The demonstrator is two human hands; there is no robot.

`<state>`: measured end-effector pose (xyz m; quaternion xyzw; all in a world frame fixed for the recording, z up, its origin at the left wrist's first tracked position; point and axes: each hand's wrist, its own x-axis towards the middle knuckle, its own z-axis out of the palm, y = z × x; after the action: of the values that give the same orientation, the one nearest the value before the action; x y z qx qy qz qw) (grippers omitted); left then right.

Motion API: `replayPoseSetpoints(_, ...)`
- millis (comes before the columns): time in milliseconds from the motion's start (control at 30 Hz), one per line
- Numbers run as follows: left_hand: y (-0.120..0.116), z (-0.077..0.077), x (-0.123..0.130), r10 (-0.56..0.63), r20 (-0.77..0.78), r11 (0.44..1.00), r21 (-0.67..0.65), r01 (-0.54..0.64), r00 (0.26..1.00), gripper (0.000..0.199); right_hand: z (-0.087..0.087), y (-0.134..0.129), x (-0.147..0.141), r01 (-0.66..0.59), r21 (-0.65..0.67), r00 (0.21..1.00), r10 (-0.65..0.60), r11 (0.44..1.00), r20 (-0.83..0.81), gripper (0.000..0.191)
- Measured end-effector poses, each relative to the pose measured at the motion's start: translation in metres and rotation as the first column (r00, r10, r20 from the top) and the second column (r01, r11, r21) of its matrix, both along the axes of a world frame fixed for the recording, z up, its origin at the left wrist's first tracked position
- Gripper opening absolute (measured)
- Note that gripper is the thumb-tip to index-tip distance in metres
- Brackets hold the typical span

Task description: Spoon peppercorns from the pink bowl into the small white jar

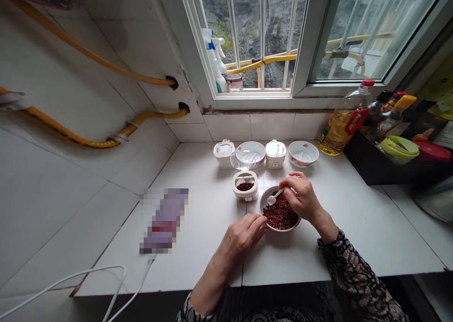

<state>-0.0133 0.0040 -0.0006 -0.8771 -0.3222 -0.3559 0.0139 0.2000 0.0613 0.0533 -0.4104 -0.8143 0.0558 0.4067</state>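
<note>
A bowl (262,197) with a pink rim stands near the counter's front, filled with dark red dried peppercorns (281,213). My left hand (244,232) grips the bowl's rim at its lower left, thumb and fingers closed on the edge. Over the bowl's upper right, my right hand (300,194) pinches a small white spoon (272,199), whose tip hangs above the peppercorns. Just behind and left of the bowl is a seasoning jar (245,192) with its lid up, partly filled with similar dark red peppercorns.
Along the back stand two white lidded jars (223,154) (275,155) and two flowered bowls (257,153) (303,154). An oil bottle (332,133) and a dark rack (366,159) of bottles are at right. A blurred phone-like object (166,223) with a white cable (145,275) lies left.
</note>
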Motion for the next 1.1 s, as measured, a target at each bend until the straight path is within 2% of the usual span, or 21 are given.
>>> replayPoseSetpoints(100, 0.0, 0.0, 0.0, -0.002, 0.002, 1.0, -0.02, 0.002, 1.0, 0.017, -0.01, 0.0, -0.005, -0.022, -0.029, 0.991, 0.026, 0.999, 0.134, 0.02)
replayPoseSetpoints(200, 0.0, -0.001, 0.0, -0.007, 0.008, 1.0, -0.021, 0.007, 1.0, 0.017, -0.015, 0.0, -0.01, -0.02, -0.113, 0.987, 0.037, 0.993, 0.153, 0.022)
replayPoseSetpoints(400, 0.0, -0.001, -0.001, -0.008, 0.01, 1.0, -0.007, 0.008, 1.0, 0.016, -0.013, 0.0, -0.008, -0.016, -0.246, 0.999, 0.024, 0.969, 0.033, 0.023)
replayPoseSetpoints(667, -0.001, 0.0, -0.001, -0.001, -0.003, 1.0, -0.016, 0.001, 1.0, 0.016, -0.01, 0.002, -0.006, 0.054, -0.35, 0.99, -0.096, 0.935, -0.102, 0.025)
replayPoseSetpoints(800, -0.001, -0.001, -0.001, 0.002, -0.012, 1.0, -0.01, -0.002, 1.0, 0.016, -0.008, 0.002, -0.006, 0.047, -0.39, 0.978, -0.121, 0.92, -0.168, 0.023)
replayPoseSetpoints(1000, 0.0, -0.001, -0.001, 0.006, -0.011, 1.0, 0.002, -0.006, 1.0, 0.016, -0.005, 0.004, -0.003, -0.109, -0.598, 0.875, -0.209, 0.794, -0.437, 0.018)
replayPoseSetpoints(1100, 0.0, 0.0, 0.0, 0.008, -0.006, 1.0, 0.022, -0.008, 1.0, 0.016, -0.003, 0.004, -0.008, -0.141, -0.544, 0.805, -0.224, 0.827, -0.549, 0.017)
